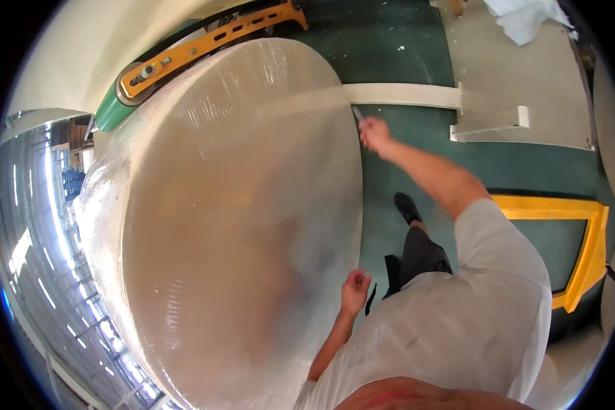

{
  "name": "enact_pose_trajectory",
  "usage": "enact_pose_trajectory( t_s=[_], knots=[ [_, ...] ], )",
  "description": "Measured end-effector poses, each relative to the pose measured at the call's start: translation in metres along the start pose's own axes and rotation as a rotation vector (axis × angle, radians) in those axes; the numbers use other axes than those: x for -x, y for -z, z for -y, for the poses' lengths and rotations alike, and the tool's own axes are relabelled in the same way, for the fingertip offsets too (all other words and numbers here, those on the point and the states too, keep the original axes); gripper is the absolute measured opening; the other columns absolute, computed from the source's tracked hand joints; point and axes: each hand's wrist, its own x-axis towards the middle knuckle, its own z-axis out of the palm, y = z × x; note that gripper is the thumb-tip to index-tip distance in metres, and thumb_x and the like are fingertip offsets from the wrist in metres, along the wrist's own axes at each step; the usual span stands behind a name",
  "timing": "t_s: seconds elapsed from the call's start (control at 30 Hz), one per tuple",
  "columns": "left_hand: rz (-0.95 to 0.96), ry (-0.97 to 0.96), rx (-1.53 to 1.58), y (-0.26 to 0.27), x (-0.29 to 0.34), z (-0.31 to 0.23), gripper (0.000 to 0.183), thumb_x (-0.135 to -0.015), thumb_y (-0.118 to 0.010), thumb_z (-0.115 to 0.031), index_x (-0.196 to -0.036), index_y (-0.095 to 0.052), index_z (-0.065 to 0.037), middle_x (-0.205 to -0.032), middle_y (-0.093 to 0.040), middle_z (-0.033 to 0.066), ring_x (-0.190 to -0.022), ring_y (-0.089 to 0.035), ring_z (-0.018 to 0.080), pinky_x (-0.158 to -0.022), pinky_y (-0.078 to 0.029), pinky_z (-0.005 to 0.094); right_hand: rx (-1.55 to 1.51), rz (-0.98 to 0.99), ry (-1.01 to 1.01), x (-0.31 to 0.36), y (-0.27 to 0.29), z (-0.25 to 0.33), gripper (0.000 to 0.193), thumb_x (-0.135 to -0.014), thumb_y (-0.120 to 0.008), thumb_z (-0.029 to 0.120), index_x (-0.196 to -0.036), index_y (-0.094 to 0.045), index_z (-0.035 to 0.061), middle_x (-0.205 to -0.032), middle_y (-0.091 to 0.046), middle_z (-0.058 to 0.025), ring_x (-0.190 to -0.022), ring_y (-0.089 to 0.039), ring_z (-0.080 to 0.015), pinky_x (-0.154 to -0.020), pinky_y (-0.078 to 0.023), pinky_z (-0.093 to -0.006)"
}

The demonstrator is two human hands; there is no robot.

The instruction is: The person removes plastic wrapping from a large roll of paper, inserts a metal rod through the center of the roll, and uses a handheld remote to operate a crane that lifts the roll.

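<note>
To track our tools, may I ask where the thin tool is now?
In the head view's upper part, right of centre, the thin tool is in the right hand, beside the wrapped roll, just below the white beam.

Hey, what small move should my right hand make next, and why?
Perhaps ease the thin tool slowly along the large film-wrapped roll: your right hand grips it beside the roll's edge, though whether it touches is unclear.
</note>
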Motion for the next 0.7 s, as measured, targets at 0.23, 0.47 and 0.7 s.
enact_pose_trajectory(
  t_s=[0.23, 0.47, 0.7],
  knots=[
    [0.047, 0.565, -0.145, 0.011, 0.128, 0.155, 0.03, -0.093, -0.074, -0.035, -0.108, -0.071, -0.009, -0.091, -0.077, 0.0129, -0.087, -0.075, 0.0288, -0.078, -0.059, 0.041, 0.333, -0.115, 0.315, -0.194, -0.032, 0.097, 0.025, -0.102, -0.056, 0.026, -0.092, -0.069, 0.0078, -0.069, -0.064, -0.0039, -0.056, -0.058, -0.0135, -0.048, -0.043, -0.0318],
    [-0.025, 0.562, -0.063, 0.011, 0.204, 0.213, 0.021, -0.093, -0.072, -0.027, -0.097, -0.072, -0.007, -0.084, -0.075, 0.0091, -0.078, -0.073, 0.0205, -0.072, -0.057, 0.0342, 0.119, -0.065, 0.263, -0.153, -0.069, 0.079, 0.029, -0.103, -0.057, 0.031, -0.091, -0.07, 0.0066, -0.073, -0.064, -0.0021, -0.055, -0.053, -0.0113, -0.049, -0.041, -0.0293],
    [-0.111, 0.529, 0.21, -0.013, 0.233, 0.284, 0.009, -0.095, -0.065, -0.01, -0.098, -0.07, -0.004, -0.08, -0.071, 0.0032, -0.073, -0.065, 0.0119, -0.07, -0.053, 0.0281, 0.202, -0.122, 0.353, 0.009, -0.114, -0.059, 0.025, -0.103, -0.055, 0.024, -0.094, -0.07, 0.0055, -0.071, -0.064, -0.0019, -0.055, -0.054, -0.0102, -0.049, -0.042, -0.0298]
  ],
)
